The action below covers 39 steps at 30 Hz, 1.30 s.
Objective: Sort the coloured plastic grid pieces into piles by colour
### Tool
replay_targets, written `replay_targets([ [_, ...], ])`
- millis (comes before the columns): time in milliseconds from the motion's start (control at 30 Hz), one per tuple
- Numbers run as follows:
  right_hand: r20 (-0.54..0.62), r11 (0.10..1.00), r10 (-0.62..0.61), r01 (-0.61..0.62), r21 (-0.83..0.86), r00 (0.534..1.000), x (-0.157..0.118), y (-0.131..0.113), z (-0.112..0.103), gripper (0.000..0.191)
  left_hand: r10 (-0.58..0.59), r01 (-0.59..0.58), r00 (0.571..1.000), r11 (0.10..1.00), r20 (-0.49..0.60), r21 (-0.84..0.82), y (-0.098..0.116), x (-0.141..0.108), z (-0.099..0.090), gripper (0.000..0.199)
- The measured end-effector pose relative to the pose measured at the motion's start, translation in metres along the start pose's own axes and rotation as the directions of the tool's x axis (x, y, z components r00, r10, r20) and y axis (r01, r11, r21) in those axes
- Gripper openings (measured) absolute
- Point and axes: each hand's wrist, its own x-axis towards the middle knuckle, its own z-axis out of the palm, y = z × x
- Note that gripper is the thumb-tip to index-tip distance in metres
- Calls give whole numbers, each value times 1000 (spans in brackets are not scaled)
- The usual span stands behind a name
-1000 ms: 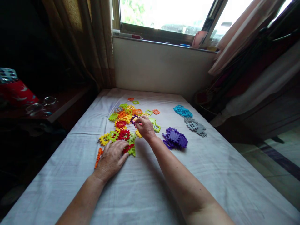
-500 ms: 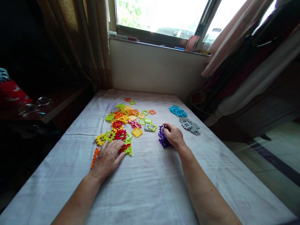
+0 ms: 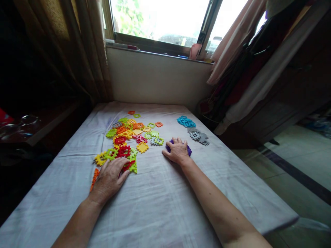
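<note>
My right hand (image 3: pixel 177 150) lies spread over a pile of purple pieces (image 3: pixel 189 151), which it partly hides. My left hand (image 3: pixel 110 175) rests with fingers apart on the near edge of a mixed heap, touching a red piece (image 3: pixel 128 165) and light green pieces (image 3: pixel 133 167). An orange piece (image 3: pixel 94 179) stands out left of that hand. Yellow, orange, green and red notched pieces (image 3: pixel 121 130) spread away behind it. To the right, beyond my right hand, are a blue pile (image 3: pixel 186 121) and a grey pile (image 3: pixel 198 136).
A pale sheet covers the table (image 3: pixel 144 210). Eyeglasses (image 3: pixel 29 120) sit on a dark side surface at left. Behind are a wall and a window sill holding a pink cup (image 3: pixel 195 51). Clothes (image 3: pixel 240 93) hang at right, a curtain (image 3: pixel 85 51) at left.
My right hand has gone from pinching at the purple pile's edge to lying spread on top of it. The camera view has turned somewhat to the right. My left hand stays by the same pieces.
</note>
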Motion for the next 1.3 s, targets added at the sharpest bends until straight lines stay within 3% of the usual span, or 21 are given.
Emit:
replay_targets([
  [133,90,999,51,-49,-20,995,4,5,-2,42,-8,8,1000,1000,12,1,0,0,0,44],
  [300,29,992,113,-111,-64,993,-10,21,-1,38,-13,13,1000,1000,1,-5,1,0,0,43],
  [700,-62,918,380,-385,-94,923,-43,112,11,36,-21,21,1000,1000,-5,-22,-2,0,1,44],
  [900,-108,882,448,-458,-109,888,-45,135,11,41,-20,20,1000,999,8,-28,-2,1,0,45],
  [1033,-204,922,356,-378,-84,912,-47,125,13,42,-10,10,1000,1000,13,-19,-3,1,0,45],
  [1133,-270,981,159,-183,-65,950,-52,103,18,40,-6,6,1000,1000,20,-11,-4,1,0,46],
  [1233,-238,997,-25,6,-80,971,-57,87,24,35,-11,11,1000,1000,19,4,-4,1,1,46],
  [1300,-213,995,-33,12,-101,977,-57,86,27,30,-10,10,1000,1000,12,14,-3,0,1,44],
])
